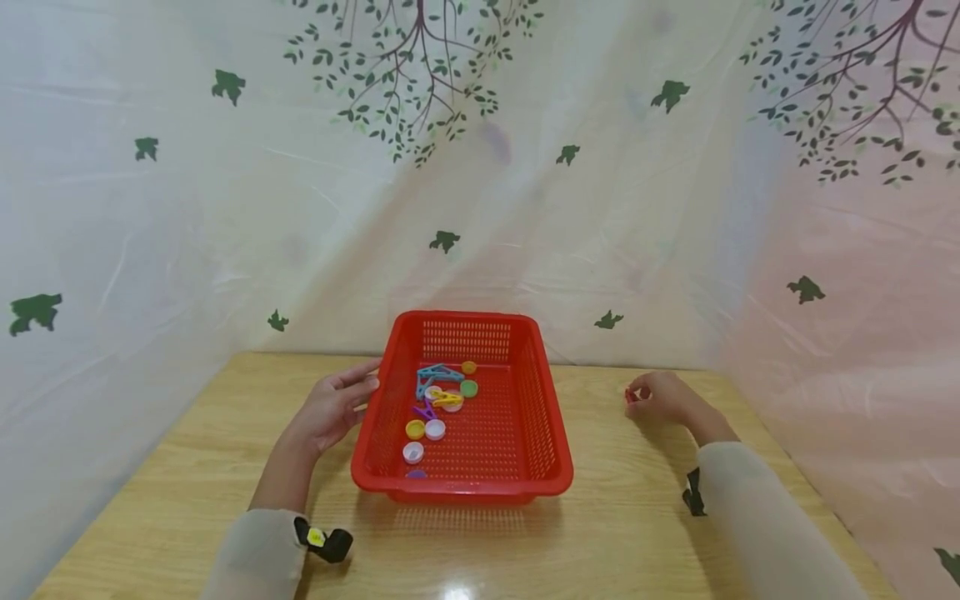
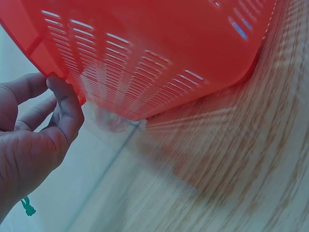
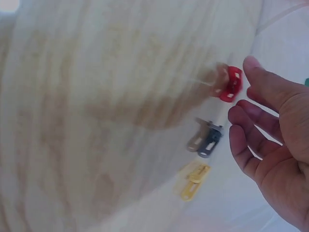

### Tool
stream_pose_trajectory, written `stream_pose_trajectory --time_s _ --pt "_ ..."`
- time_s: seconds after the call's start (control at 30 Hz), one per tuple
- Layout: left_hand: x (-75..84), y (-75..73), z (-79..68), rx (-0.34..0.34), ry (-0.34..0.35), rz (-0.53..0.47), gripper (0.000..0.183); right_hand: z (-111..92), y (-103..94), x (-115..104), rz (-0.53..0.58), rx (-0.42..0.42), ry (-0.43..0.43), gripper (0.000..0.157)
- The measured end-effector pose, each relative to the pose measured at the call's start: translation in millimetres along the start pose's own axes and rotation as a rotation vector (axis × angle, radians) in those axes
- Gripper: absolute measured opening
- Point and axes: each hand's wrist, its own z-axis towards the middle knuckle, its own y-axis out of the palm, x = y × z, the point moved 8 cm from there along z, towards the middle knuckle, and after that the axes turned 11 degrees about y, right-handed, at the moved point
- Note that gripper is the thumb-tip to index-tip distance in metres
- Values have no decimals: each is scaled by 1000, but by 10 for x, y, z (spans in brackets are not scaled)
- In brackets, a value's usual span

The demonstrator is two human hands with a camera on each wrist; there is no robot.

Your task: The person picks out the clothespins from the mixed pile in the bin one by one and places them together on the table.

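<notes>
At the left rim of a red basket (image 1: 561, 450), my left hand (image 1: 333, 408) holds the edge, its thumb and curled fingers on the rim (image 2: 46, 63) in the left wrist view. Blue clothespins (image 1: 442, 372), a yellow clothespin (image 1: 447, 398) and a purple clothespin (image 1: 426, 411) lie inside among several bottle caps (image 1: 435, 429). Over the table's right side, my right hand (image 1: 663, 398) is by a small red clip (image 3: 232, 84). Thumb and fingers stand apart beside that clip in the right wrist view; no firm pinch shows.
A black clip (image 3: 211, 140) and a yellow clip (image 3: 195, 181) lie on the wooden table (image 1: 622, 517) near the right hand. Behind the table hangs a pale curtain (image 1: 360, 250) with printed leaves. A green cap (image 1: 468, 388) lies in the basket.
</notes>
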Motion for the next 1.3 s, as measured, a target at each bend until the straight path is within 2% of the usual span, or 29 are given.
stream_pose_trajectory --time_s 0.17,0.47,0.93,1.3 --pt "12 -5 -9 2 8 -1 56 34 -164 -87 -42 24 -2 37" --pt "25 1 15 4 14 -3 56 135 -421 -407 -80 52 -66 33" --pt "9 9 -11 11 10 -16 53 319 -696 -1244 -169 76 -193 31" --pt "-2 10 -40 -5 34 -18 54 434 -763 -1937 -151 42 -187 34"
